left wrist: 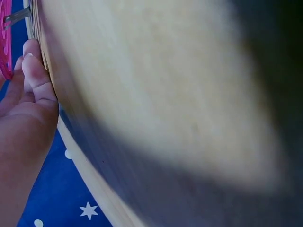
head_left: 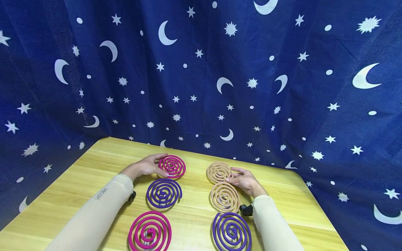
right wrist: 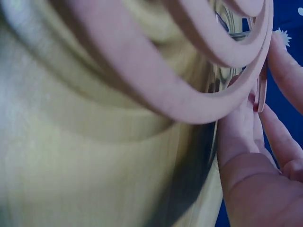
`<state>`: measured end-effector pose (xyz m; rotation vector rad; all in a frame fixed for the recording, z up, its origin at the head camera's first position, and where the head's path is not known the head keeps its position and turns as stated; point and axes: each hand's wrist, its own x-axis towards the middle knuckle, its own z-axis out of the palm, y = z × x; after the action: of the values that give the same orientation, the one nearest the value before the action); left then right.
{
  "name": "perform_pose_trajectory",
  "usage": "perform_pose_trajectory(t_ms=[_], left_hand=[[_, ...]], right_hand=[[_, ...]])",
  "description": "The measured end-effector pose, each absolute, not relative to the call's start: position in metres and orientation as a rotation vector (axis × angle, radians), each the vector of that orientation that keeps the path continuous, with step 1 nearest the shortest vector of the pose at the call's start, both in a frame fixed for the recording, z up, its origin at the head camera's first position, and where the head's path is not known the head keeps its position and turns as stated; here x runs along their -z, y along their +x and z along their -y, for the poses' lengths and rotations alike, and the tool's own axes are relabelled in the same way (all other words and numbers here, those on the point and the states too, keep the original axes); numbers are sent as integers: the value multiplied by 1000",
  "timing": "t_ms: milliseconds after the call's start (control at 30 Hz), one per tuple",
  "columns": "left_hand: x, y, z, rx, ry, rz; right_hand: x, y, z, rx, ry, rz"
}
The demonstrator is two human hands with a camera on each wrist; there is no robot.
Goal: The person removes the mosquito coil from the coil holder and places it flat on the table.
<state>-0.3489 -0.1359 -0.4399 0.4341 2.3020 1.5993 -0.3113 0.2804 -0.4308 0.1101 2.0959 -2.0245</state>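
Note:
At the back left, my left hand [head_left: 147,167] holds a pink mosquito coil [head_left: 172,166] by its left side, thumb at the near edge and fingers at the far edge. My right hand [head_left: 246,181] grips the right edge of a tan mosquito coil [head_left: 220,172] at the back right. In the right wrist view, a tan coil [right wrist: 194,106] fills the upper part, near the fingers [right wrist: 239,130]. The left wrist view catches only a strip of the pink coil [left wrist: 5,42], with a metal stand piece [left wrist: 18,16] at it.
Nearer on the left lie a purple coil [head_left: 163,193] and another pink coil [head_left: 151,231]. On the right, a second tan coil [head_left: 224,197] and a purple coil [head_left: 232,231] follow towards me. A blue star-and-moon curtain [head_left: 201,80] hangs behind the wooden table [head_left: 194,209].

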Motion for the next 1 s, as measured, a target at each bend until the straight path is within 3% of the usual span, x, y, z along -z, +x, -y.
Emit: perform_pose_trajectory(t_ms=[1000], left_hand=[[441,-349,137,-1636,449,-2284]], right_hand=[[434,-308,-284,2038,0,-2099]])
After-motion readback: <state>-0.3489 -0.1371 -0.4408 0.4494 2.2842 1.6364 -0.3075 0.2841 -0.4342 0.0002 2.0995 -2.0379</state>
